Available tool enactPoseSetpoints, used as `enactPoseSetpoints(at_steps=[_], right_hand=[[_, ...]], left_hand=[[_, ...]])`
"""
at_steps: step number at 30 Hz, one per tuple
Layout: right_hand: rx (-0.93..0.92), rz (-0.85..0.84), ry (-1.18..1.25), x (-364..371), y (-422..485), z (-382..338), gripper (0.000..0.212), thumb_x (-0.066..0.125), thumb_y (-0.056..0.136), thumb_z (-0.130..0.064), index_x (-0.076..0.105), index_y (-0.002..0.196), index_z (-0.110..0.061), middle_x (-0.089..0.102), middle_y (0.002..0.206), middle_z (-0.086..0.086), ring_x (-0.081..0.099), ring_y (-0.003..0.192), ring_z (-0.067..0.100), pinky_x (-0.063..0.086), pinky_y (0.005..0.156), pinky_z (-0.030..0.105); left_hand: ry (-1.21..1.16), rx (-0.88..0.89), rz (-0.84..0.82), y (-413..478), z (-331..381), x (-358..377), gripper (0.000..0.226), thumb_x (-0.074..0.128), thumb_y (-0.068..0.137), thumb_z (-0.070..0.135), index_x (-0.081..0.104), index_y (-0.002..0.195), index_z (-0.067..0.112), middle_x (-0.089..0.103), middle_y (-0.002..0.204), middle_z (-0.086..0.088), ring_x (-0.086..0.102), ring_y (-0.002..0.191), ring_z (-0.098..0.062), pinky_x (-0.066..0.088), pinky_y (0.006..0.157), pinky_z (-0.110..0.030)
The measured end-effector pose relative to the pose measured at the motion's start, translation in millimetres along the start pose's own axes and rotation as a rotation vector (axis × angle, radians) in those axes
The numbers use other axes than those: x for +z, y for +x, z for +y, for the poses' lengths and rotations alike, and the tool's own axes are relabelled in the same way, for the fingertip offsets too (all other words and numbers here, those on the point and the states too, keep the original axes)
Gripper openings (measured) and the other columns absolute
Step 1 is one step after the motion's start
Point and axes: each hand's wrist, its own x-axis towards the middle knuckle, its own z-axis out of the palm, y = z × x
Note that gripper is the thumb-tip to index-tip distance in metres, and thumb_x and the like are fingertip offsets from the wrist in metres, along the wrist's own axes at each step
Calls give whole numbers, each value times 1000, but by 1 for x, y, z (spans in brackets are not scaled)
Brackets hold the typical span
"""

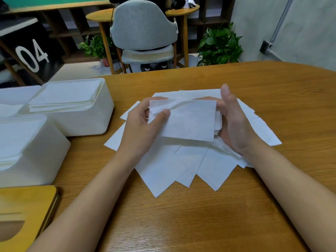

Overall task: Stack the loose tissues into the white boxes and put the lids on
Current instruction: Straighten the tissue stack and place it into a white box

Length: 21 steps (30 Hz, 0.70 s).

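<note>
The fingers of both hands are hidden behind the small stack of tissues (pixel 190 122) I hold up over the middle of the table (pixel 200 224). My left hand (pixel 143 124) pinches its left edge, thumb on top. My right hand (pixel 234 124) cups its right edge, fingers wrapped behind it and thumb standing free. I cannot tell how many sheets the stack has.

Under my hands the loose tissues (pixel 163 170) lie fanned and overlapping, too covered to count.

Along the table's left edge stand two open boxes. The far white box (pixel 91 122) is filled with tissues to its rim. The near white box (pixel 36 164) is cut off by the frame and so washed out that its contents are hard to read. Behind them a further white shape (pixel 14 95) is cropped; I cannot say what it is.

One wooden lid (pixel 27 202) with an oval slot lies at the near left corner, also partly cut off.
</note>
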Motion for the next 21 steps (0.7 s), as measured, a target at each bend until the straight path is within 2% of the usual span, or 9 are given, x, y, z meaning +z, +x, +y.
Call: enactPoseSetpoints(at_steps=[2, 4, 6, 9, 12, 15, 18, 20, 21], right_hand=[[-36, -19, -50, 3, -2, -1, 53, 48, 102, -56, 76, 116, -12, 77, 117, 10, 73, 112, 26, 56, 94, 41], [-69, 0, -159, 4, -4, -2, 29, 63, 101, -31, 73, 122, -13, 77, 119, 4, 73, 111, 21, 57, 93, 37], [-84, 9, -215, 5, -4, -3, 34, 69, 97, -23, 69, 132, -20, 74, 126, -3, 71, 116, 16, 58, 95, 34], [-127, 7, -279, 6, -5, -5, 51, 71, 95, -28, 59, 144, -32, 65, 137, -16, 63, 125, 7, 54, 102, 31], [-146, -20, -290, 9, -6, -5, 66, 72, 97, -23, 43, 154, -39, 55, 146, -25, 57, 130, -2, 50, 105, 24], [-168, -16, -353, 12, -6, -3, 77, 72, 98, -22, 29, 160, -41, 38, 152, -35, 44, 137, -13, 43, 109, 16], [-212, 11, -441, 13, -5, 0, 82, 70, 101, -17, 21, 163, -38, 23, 164, -32, 20, 150, -13, 26, 126, 25], [-241, 37, -461, 13, -4, 0, 84, 69, 101, -13, 18, 165, -33, 19, 166, -29, 12, 151, -15, 17, 125, 16], [-247, 52, -458, 12, -3, 0, 85, 70, 100, -12, 18, 165, -30, 19, 167, -28, 13, 151, -16, 17, 122, 10]], left_hand=[[-20, -37, 27, 0, 0, -1, 28, 70, 101, 19, 66, 129, 23, 78, 113, 1, 75, 101, -15, 62, 81, -33], [-32, -45, 47, 0, 2, -1, 34, 72, 100, 21, 63, 132, 28, 79, 107, 1, 76, 97, -17, 62, 77, -33], [-90, -67, 50, -1, 4, 0, 39, 73, 99, 20, 60, 135, 29, 80, 103, 1, 78, 93, -19, 63, 75, -36], [-130, -100, 86, -2, 2, 3, 40, 74, 98, 21, 59, 133, 33, 80, 109, 0, 78, 97, -25, 63, 87, -53], [-117, -103, 115, -3, 2, 7, 40, 75, 97, 23, 59, 132, 35, 80, 109, 2, 77, 100, -23, 60, 92, -59], [-112, -85, 132, -5, 3, 8, 43, 77, 96, 22, 57, 133, 32, 80, 110, 4, 78, 97, -22, 63, 88, -53], [-105, -55, 163, -4, 0, 9, 45, 79, 94, 21, 57, 132, 29, 79, 101, 0, 77, 91, -21, 64, 82, -46], [-35, -8, 210, -2, -4, 8, 47, 81, 93, 25, 58, 133, 29, 69, 94, 3, 67, 88, -12, 57, 78, -28], [1, -5, 236, -1, -5, 8, 49, 81, 92, 28, 56, 135, 29, 64, 100, 9, 64, 92, -6, 53, 78, -17]])
